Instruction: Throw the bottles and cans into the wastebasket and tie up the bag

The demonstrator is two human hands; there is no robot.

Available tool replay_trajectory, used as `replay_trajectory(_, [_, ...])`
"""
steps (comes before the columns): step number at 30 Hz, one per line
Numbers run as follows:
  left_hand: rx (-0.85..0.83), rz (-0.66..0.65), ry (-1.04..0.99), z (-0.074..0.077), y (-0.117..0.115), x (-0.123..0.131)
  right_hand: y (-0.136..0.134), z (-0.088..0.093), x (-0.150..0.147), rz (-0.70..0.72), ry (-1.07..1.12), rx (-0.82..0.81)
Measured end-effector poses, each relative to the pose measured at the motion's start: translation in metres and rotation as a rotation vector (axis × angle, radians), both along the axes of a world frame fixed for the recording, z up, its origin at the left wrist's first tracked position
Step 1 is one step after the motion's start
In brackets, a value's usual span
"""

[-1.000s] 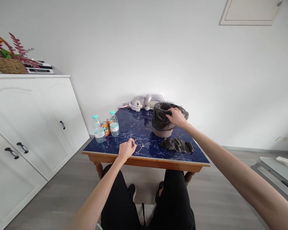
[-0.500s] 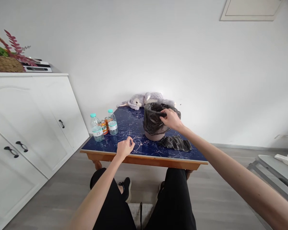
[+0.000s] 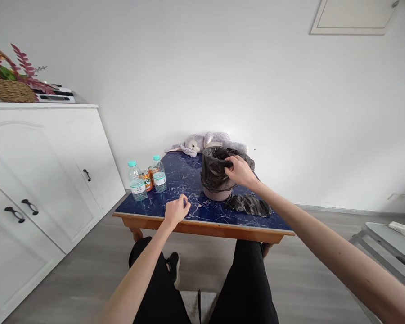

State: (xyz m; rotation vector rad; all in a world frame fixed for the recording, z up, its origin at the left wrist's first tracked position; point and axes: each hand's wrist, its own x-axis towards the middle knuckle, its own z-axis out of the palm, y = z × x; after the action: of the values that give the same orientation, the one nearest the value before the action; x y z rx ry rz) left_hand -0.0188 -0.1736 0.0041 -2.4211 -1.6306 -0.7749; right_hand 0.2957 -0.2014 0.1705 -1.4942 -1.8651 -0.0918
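Note:
A small light-coloured trash can (image 3: 218, 195) stands upright on the blue marbled table (image 3: 184, 173), lined with a black trash bag (image 3: 216, 173) folded down over its outside. At the rim, my right hand (image 3: 240, 172) pinches the bag's edge between thumb and fingers. A rolled or bunched black plastic bag (image 3: 249, 204) lies against the can's right side. My left hand (image 3: 176, 210) hovers by the table's front edge, its fingers loosely curled with nothing visible in them. The inside of the can is mostly hidden.
On the table's left are two water bottles (image 3: 137, 182) with teal caps and orange cans (image 3: 147, 181). A grey plush rabbit (image 3: 209, 141) lies at the back against the wall. A white cabinet (image 3: 47, 157) stands left, a grey rack (image 3: 391, 243) right.
The camera view has shifted slightly. My right hand keeps its pinch on the bag's rim, and my left hand stays curled near the front edge.

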Motion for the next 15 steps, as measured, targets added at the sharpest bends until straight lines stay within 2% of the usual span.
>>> replay_trajectory(5, [-0.006,-0.004,-0.001,0.0031,-0.0011,-0.0004,-0.0021,0.0028,0.0004,0.014,-0.004,-0.007])
replay_trajectory(15, [-0.009,-0.001,-0.009,-0.0005,0.0015,-0.0039,0.0046,0.0005,-0.0034,0.027,0.005,-0.009])
